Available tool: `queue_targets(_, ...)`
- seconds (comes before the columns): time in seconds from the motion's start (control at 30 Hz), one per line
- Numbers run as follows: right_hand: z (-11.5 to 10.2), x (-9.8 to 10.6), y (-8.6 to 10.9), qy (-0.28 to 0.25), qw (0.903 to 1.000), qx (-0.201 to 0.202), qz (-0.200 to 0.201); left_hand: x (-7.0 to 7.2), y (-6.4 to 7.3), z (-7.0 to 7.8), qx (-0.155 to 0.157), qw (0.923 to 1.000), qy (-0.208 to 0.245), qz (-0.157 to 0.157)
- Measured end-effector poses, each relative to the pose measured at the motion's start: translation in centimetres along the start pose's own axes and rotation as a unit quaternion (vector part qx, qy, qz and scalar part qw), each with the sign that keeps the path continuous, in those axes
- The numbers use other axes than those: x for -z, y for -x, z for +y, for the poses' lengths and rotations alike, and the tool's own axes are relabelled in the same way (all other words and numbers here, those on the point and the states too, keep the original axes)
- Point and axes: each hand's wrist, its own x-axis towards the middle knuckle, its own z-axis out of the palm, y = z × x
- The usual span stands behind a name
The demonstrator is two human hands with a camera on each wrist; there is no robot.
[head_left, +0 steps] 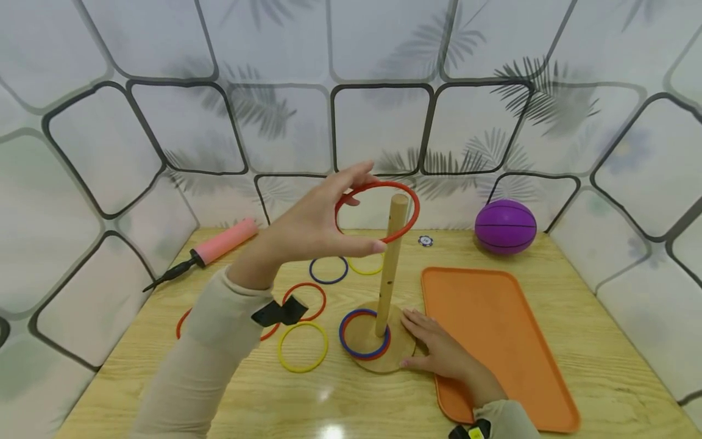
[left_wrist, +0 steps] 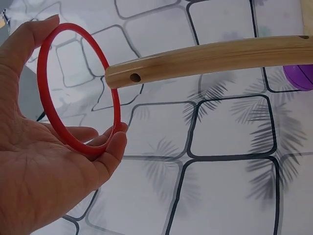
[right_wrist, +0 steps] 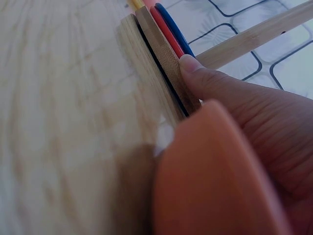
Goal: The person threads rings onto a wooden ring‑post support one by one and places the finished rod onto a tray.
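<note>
My left hand (head_left: pixel 315 219) holds a red ring (head_left: pixel 415 214) between thumb and fingers, at the top of an upright wooden post (head_left: pixel 388 277). In the left wrist view, the post's tip (left_wrist: pixel 113 77) overlaps the far side of the ring; whether it has entered the ring I cannot tell. The post stands on a round wooden base (head_left: pixel 403 338). A blue ring (head_left: pixel 341 338) and another red ring (head_left: pixel 378 357) lie stacked around its foot. My right hand (head_left: pixel 441 350) rests on the base's right side, fingers extended, its thumb (right_wrist: pixel 191 66) at the edge.
Loose yellow (head_left: pixel 281 356), red (head_left: pixel 323 297) and blue rings (head_left: pixel 329 282) lie left of the base. An orange tray (head_left: pixel 493 329) is at the right, partly under my right forearm. Further back are a pink pump (head_left: pixel 225 242), a chip (head_left: pixel 425 241) and a purple ball (head_left: pixel 505 227).
</note>
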Motion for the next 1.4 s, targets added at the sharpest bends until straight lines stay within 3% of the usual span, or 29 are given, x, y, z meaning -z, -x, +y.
queue_targets(0.37, 0.1, 0.0, 0.0, -0.004, 1.0000, 0.003, 0.000, -1.7, -0.1, -1.0, 0.012, 0.9992, 0.029, -0.026)
queue_targets(0.7, 0.2, -0.2, 0.0, -0.003, 1.0000, -0.002, 0.003, -3.5, 0.8, -2.6, 0.028, 0.9976, 0.048, -0.041)
queue_targets(1.13, 0.1, -0.1, 0.0, 0.001, 1.0000, -0.002, 0.004, -5.8, 2.0, -4.7, 0.026, 0.9972, 0.057, -0.041)
queue_targets(1.4, 0.1, -0.1, 0.0, 0.005, 1.0000, 0.002, 0.002, -7.6, 3.1, -6.1, 0.055, 0.9939, 0.077, -0.058)
